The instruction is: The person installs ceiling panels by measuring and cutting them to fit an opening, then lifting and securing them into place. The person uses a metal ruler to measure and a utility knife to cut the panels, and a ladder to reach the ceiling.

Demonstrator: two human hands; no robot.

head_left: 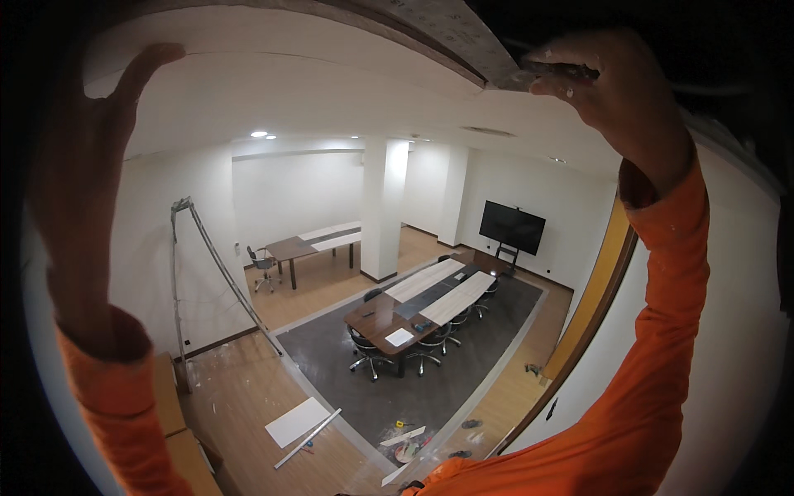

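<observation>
A grey strip (467, 41) lies overhead along the edge of a dark opening in the white ceiling (331, 78); its far part is cut off by the top of the view. The grip of the right hand (612, 95) is closed on the strip's end, fingertips to either side. Something dark and narrow shows inside that grip, too shadowed to tell whether it is part of the strip. The left hand (98, 136) is raised to the ceiling with its grip open, thumb spread; its fingers fade into the dark rim, so I cannot tell how they meet the surface. Orange sleeves cover both forearms.

At the floor's lower left, cardboard boxes (169, 401) stand partly behind the left sleeve; something pale shows in the nearer one, but I cannot make it out. A round, reddish-rimmed tub (405, 452) sits near the carpet's near corner, its contents blurred.

Below, a long brown desk (372, 321) with pale and dark bands stands on a grey carpet (331, 364), chairs along its sides. White paper (399, 337) lies at its near end, with a dark tool (419, 327) just beside it. A second desk (289, 250) stands beyond, left of a white column (378, 207). A black screen (513, 227) is by the far wall, and a stepladder (223, 256) by the left one. On the wooden floor, a white sheet (298, 422) lies beside a long white bar (308, 438).
</observation>
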